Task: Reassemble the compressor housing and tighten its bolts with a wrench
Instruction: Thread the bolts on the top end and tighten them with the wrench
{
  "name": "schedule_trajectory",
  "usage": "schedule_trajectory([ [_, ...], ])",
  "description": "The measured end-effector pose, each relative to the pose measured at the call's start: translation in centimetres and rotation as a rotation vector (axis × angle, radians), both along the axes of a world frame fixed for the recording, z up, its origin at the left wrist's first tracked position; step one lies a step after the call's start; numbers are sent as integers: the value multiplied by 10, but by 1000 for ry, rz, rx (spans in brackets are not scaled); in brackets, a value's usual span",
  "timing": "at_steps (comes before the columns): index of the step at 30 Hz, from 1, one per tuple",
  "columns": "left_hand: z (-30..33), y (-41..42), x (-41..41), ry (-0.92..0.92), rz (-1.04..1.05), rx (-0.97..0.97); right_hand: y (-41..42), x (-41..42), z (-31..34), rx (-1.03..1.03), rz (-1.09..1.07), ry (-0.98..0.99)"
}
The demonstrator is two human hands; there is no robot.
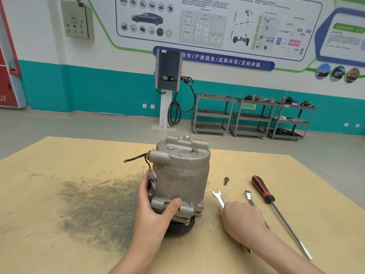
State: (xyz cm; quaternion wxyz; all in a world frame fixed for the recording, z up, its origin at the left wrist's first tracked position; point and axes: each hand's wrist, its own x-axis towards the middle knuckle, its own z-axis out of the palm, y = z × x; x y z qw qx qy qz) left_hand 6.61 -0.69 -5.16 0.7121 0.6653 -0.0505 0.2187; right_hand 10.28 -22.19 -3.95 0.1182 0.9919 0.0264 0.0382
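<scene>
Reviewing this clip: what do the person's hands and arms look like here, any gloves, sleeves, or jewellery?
Both hands are bare, with no gloves: the left hand and the right hand. Both forearms are uncovered as far as the frame's lower edge, so no sleeve shows. No watch, bracelet or ring is visible on either wrist or on the fingers that show. The left thumbnail is short and unpainted.

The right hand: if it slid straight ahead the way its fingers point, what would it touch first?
Probably nothing new: the right hand already lies on the open-end wrench. Further along that line, the compressor base, though depth is unclear.
</scene>
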Motion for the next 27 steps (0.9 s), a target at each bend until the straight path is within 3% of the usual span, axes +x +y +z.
schedule_trajectory([
  [8,-3,-1,1,46,-21,-41,-5,-1,-9,-91,29,-58],
  [10,-3,-2,0,49,-15,-40,-2,-2,0,121,24,-187],
  [12,-1,-4,-2,47,-4,-40,6,-9,15,612,76,-253],
  [14,-1,-6,-2,43,2,-49,20,-16,37,1162,205,-217],
  [16,-3,-9,-4,27,16,-47,36,-24,55,1466,283,-72],
  [18,-5,-11,-5,22,48,-33,54,-26,69,1598,324,36],
  [20,-5,-14,-7,18,60,-18,68,-24,81,1646,335,1],
  [27,-3,-30,-27,37,108,-15,94,3,100,1590,218,-124],
])
